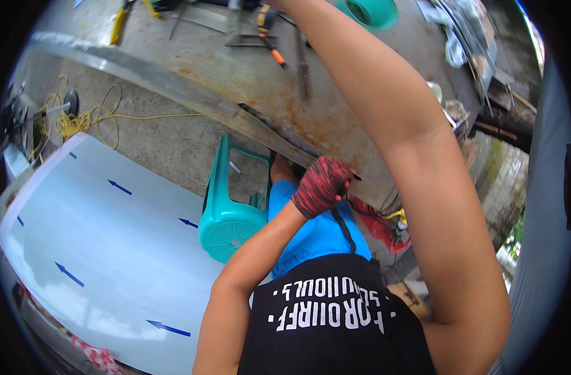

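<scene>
My left hand, in a red-and-black knit glove, is at the near edge of the rusty metal worktable. Its fingers are curled closed, and what they hold, if anything, is hidden. A dark narrow strip runs along the table edge up to the glove, and a dark tip shows just past it. Whether the hand grips this strip, I cannot tell. My bare right arm reaches far across the table; its hand is cut off by the top edge. Near that wrist lies a black-and-orange screwdriver.
A teal plastic stool stands left of my legs, beside a large pale-blue sheet with dark blue arrows. Yellow rope lies on the concrete. On the table are yellow-handled pliers, a green bowl and metal strips.
</scene>
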Motion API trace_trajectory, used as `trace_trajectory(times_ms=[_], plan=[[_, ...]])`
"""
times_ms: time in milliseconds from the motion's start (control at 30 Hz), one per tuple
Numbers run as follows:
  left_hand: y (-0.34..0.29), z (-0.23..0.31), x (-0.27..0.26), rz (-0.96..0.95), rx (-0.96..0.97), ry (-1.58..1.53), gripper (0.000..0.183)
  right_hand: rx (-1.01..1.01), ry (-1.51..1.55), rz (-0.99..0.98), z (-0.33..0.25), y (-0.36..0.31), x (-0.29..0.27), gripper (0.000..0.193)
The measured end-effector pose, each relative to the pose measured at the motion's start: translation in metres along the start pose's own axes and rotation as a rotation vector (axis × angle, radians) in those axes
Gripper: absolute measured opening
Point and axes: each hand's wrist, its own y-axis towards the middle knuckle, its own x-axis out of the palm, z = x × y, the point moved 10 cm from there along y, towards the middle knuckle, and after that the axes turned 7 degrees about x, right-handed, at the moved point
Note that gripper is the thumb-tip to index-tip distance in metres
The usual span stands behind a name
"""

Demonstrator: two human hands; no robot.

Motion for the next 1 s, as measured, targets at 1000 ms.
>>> trace_trajectory(times_ms=[1000], plan=[[-0.026, -0.02, -0.012, 0.313, -0.069, 0.092, 0.065, 0.454, 0.504, 0.121, 0.285, -0.514, -0.232, 0.029]])
